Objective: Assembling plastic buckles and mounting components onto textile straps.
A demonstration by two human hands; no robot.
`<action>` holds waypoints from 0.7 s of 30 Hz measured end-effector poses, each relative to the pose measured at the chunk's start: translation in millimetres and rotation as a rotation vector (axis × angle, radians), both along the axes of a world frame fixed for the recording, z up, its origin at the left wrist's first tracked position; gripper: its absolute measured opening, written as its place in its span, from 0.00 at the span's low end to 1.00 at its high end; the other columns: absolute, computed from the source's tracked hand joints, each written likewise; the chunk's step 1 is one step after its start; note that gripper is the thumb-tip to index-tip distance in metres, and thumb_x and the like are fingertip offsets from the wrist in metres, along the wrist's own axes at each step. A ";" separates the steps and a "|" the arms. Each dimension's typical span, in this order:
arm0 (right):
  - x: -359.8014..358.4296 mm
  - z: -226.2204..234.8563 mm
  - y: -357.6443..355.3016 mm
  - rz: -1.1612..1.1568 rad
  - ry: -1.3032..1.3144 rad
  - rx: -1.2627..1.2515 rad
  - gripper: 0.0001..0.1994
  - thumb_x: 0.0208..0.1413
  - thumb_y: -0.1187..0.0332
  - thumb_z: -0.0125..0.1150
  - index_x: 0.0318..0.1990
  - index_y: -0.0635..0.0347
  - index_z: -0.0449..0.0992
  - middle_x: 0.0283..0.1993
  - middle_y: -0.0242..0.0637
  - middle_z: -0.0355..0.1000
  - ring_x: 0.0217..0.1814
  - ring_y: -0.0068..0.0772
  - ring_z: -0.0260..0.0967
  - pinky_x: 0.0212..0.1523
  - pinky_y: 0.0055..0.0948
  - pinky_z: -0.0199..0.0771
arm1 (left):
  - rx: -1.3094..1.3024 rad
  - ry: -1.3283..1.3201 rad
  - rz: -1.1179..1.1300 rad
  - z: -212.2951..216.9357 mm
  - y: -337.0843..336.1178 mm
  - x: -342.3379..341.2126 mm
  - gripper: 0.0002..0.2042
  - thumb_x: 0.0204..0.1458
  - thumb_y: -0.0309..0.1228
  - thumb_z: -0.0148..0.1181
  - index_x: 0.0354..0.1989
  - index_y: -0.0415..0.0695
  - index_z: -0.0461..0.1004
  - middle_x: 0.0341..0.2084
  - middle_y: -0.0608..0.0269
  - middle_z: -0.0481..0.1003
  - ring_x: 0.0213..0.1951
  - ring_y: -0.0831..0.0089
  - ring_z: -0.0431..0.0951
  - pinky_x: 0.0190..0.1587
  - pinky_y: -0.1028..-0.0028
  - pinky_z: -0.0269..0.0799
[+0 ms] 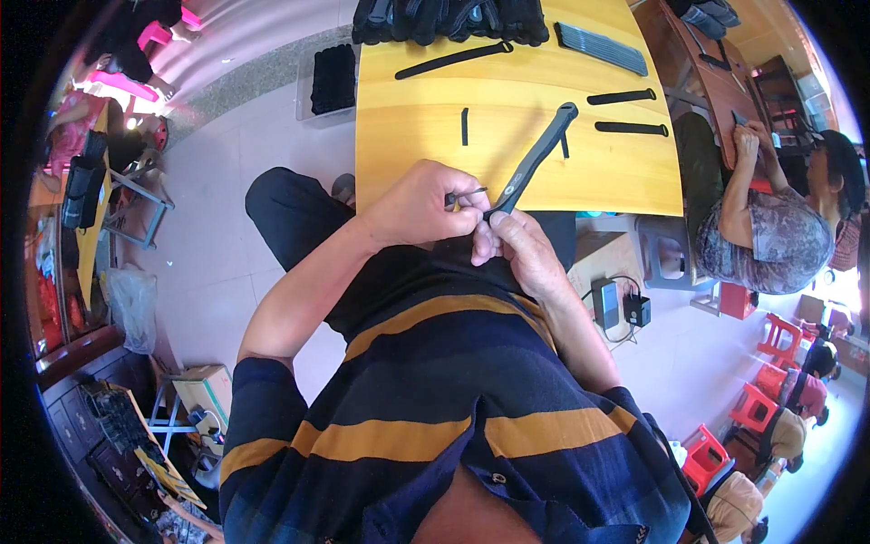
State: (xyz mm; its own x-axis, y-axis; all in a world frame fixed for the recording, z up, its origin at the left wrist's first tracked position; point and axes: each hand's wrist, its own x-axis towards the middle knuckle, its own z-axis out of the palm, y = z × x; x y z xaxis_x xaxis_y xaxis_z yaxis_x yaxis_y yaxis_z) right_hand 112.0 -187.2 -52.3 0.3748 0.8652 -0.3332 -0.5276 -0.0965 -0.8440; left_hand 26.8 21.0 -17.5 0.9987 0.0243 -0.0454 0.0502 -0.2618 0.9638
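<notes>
Over the near edge of the yellow table, both my hands are close together. My right hand pinches the near end of a dark grey strap, which slants up and away to a rounded end with a slot. In my closed left hand is a small dark tool with a thin tip; its kind is hidden by my fingers. The tip points toward the strap's near end; whether they touch, I cannot tell. Short black strips lie on the table beyond my hands.
On the yellow table are bundled black straps, loose straps and a stack of grey strips. A clear bin stands left. A person works at a brown table to the right. Chargers sit on a box.
</notes>
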 end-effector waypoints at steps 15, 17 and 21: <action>10.7 4.7 -10.4 0.130 -0.032 0.128 0.22 0.73 0.49 0.51 0.45 0.64 0.75 0.35 0.37 0.73 0.39 0.32 0.75 0.45 0.31 0.76 | 0.084 -0.097 -0.032 16.7 -8.9 -3.5 0.07 0.58 0.27 0.64 0.37 0.36 0.84 0.27 0.50 0.82 0.28 0.66 0.82 0.35 0.69 0.75; 11.4 6.5 -11.3 0.139 -0.033 0.126 0.23 0.73 0.48 0.51 0.45 0.64 0.75 0.35 0.37 0.73 0.39 0.32 0.75 0.46 0.30 0.75 | 0.117 -0.107 -0.042 20.8 -10.1 -4.1 0.07 0.58 0.27 0.63 0.37 0.37 0.84 0.27 0.50 0.82 0.28 0.63 0.82 0.35 0.68 0.75; 12.6 7.0 -12.3 0.166 -0.041 0.135 0.25 0.72 0.46 0.51 0.44 0.64 0.75 0.35 0.36 0.73 0.39 0.32 0.75 0.46 0.30 0.74 | 0.155 -0.131 -0.054 18.9 -10.3 -3.9 0.06 0.56 0.28 0.64 0.36 0.39 0.84 0.26 0.50 0.82 0.28 0.58 0.82 0.35 0.67 0.75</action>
State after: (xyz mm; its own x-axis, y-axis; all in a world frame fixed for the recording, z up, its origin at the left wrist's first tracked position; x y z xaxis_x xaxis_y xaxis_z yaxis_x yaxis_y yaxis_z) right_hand 124.6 -199.5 -45.4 0.2347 0.9518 -0.1974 -0.4786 -0.0636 -0.8757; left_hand 22.9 10.7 1.4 0.9958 -0.0327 0.0855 -0.0914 -0.4063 0.9091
